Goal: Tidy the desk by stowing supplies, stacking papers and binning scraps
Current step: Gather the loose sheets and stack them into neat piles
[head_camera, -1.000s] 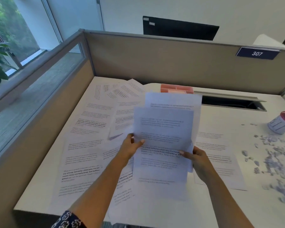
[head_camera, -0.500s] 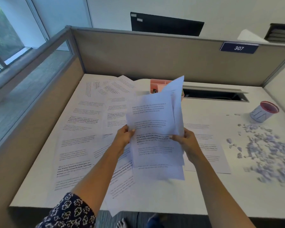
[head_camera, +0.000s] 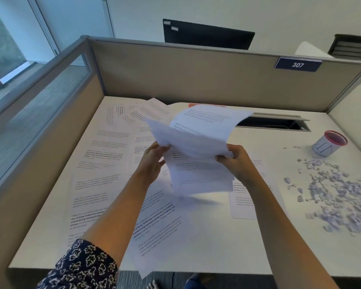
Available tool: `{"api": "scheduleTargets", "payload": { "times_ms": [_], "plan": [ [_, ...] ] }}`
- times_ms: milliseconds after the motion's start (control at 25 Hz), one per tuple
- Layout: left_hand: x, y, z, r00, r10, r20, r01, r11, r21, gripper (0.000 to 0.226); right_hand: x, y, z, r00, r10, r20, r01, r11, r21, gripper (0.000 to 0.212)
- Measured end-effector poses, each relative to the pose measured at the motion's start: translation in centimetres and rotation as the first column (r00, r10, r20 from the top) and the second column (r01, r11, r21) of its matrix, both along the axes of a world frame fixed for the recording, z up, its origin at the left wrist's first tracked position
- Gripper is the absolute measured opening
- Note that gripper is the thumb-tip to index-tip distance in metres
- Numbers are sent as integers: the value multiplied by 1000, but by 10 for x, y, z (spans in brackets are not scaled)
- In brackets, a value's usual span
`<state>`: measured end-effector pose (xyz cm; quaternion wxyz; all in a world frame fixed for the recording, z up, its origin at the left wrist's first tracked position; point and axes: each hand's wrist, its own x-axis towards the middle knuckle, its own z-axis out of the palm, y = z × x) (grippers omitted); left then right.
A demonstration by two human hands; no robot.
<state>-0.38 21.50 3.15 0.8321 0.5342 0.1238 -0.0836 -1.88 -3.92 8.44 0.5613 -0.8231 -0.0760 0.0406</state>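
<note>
Pinching the sheaf of papers (head_camera: 196, 140) at its left edge with the left grip (head_camera: 152, 161), curling round its right edge with the right grip (head_camera: 236, 161), both closed tight, held up above the middle of the desk (head_camera: 269, 247). Fanned and skewed at the far end, so likely to shed a loose top sheet down among the spread sheets (head_camera: 96, 184) on the left. Risky too to swing right: enough draught there to scatter the scraps (head_camera: 338, 197) lying near the cup (head_camera: 327, 144).
</note>
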Motion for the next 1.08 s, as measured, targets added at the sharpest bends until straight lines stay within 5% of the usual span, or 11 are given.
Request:
{"api": "scheduleTargets", "payload": {
  "times_ms": [280,840,1080],
  "plan": [
    [3,5,0,998,-31,57,27,997,66,52,6,11,16,993,58,104,-47,993,-106,16],
    [13,-1,34,960,-80,269,34,985,170,37,16,-2,1,998,-47,-29,54,922,383,35],
    [16,-7,37,945,-121,303,46,969,243,32,25,-9,-9,996,-72,-42,83,901,426,38]
  ]
}}
